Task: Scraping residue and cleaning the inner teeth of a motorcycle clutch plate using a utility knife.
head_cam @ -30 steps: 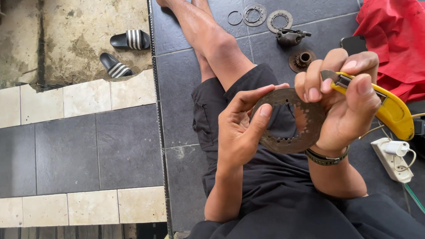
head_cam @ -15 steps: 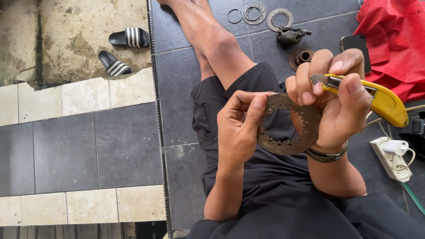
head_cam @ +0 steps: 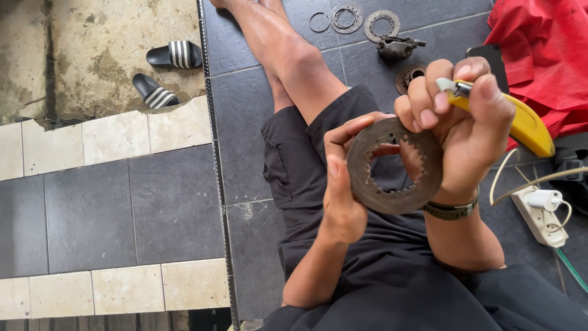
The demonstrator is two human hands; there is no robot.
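toothed disc held over the lap

the disc (head_cam: 395, 165), a worn metal ring with inner teeth, sits upright between both hands above black shorts (head_cam: 306, 165). the left hand (head_cam: 343, 184) pinches its left rim. the right hand (head_cam: 459, 132) steadies the right rim while clenched on a yellow knife (head_cam: 520, 122). more rings (head_cam: 346, 17) lie on the floor (head_cam: 171, 202) beyond the knee, a power strip (head_cam: 539, 208) to the right, sandals (head_cam: 162, 70) well apart.
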